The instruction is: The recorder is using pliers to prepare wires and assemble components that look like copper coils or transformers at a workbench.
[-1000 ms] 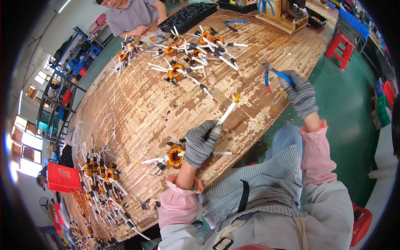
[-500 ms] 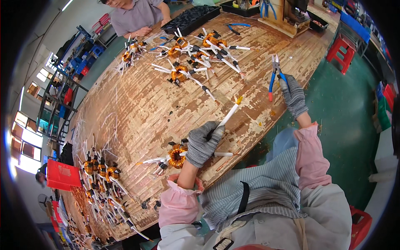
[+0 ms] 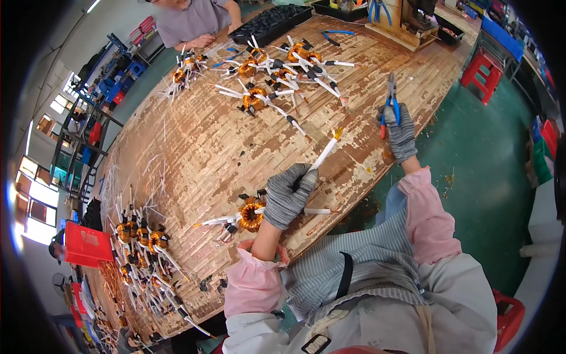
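Note:
My left hand (image 3: 288,196), in a grey glove, is closed around a white-sleeved wire (image 3: 322,156) whose bare copper strands fan out at its upper end. That wire belongs to a copper-wound ring coil (image 3: 251,215) lying on the table just left of the hand. Another white lead (image 3: 318,211) from it lies to the right, under the hand. My gloved right hand (image 3: 402,134) grips a pair of pliers (image 3: 391,100) with red and blue handles, jaws pointing away from me. The pliers are up and right of the wire end, apart from it.
Several finished-looking coils (image 3: 277,74) with white leads lie at the far middle of the worn wooden table (image 3: 194,153). A larger heap of coils (image 3: 144,248) is at the left. Beyond stand a black tray (image 3: 271,25), a bench press (image 3: 407,23) and a person (image 3: 191,23).
My right hand has shifted left, nearer the wire, and the pliers have turned more upright with their handles drawn closer together. My left hand still holds the wire in nearly the same place.

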`<state>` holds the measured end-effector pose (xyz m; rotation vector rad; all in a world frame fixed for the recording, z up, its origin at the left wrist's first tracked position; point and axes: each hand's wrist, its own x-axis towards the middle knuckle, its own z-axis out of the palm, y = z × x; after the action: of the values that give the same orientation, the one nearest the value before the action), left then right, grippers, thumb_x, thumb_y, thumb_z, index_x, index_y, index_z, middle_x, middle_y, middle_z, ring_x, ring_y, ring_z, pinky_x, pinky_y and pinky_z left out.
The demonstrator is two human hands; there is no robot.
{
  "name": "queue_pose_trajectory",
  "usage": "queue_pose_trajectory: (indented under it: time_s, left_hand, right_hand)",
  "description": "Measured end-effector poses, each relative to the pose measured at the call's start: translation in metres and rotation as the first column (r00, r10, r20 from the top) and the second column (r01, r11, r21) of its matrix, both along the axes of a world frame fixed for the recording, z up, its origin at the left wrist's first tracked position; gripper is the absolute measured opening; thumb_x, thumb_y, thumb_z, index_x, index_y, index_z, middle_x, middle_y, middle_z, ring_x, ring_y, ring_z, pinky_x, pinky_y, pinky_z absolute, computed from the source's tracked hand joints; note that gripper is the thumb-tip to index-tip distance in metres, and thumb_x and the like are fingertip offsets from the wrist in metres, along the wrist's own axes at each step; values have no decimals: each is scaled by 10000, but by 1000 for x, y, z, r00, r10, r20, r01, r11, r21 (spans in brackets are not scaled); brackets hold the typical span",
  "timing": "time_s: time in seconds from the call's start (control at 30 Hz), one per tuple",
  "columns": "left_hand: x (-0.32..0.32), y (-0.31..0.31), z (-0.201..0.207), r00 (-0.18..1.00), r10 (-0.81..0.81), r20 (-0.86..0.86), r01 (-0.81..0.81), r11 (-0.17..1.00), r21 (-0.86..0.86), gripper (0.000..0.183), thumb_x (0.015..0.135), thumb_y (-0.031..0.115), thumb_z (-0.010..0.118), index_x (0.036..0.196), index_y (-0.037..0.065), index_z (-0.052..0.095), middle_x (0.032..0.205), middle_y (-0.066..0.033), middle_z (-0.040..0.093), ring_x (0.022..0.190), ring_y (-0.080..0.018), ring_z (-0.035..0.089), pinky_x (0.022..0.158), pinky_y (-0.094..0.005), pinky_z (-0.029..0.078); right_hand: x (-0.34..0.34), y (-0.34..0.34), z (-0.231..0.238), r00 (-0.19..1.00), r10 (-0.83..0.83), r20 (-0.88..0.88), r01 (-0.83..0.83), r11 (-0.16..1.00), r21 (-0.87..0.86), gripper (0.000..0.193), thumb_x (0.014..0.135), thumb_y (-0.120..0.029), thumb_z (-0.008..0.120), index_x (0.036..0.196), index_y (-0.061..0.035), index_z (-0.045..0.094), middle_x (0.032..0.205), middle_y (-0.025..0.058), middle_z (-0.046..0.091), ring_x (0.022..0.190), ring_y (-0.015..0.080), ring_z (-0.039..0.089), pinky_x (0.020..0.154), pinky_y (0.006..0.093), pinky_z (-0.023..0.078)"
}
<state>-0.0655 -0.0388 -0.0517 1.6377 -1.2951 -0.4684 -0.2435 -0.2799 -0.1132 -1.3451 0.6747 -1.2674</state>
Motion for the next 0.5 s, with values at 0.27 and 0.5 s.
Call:
queue_pose_trajectory:
  time_s: [0.27, 0.5]
  left_hand:
    - [2, 1, -3, 999, 32, 1, -32, 999, 16, 179, 860, 174, 589, 919, 27, 673, 710, -40, 626, 630, -89, 540, 612, -240, 451]
    - [2, 1, -4, 999, 35, 9, -35, 999, 11, 188, 867, 184, 586, 933, 30, 670, 714, -30, 627, 641, -90, 537, 620, -243, 449]
  right_hand:
    - [14, 23, 14, 892, -134, -431, -6, 951, -308, 344, 828, -226, 635, 1092, -42, 511, 829, 86, 564, 705, 173, 543, 658, 305, 464]
    - [-6, 47, 11, 818, -179, -546, -120, 877, -466, 424, 757, -274, 695, 1056, -17, 540, 891, 147, 539, 805, 286, 554, 735, 357, 461]
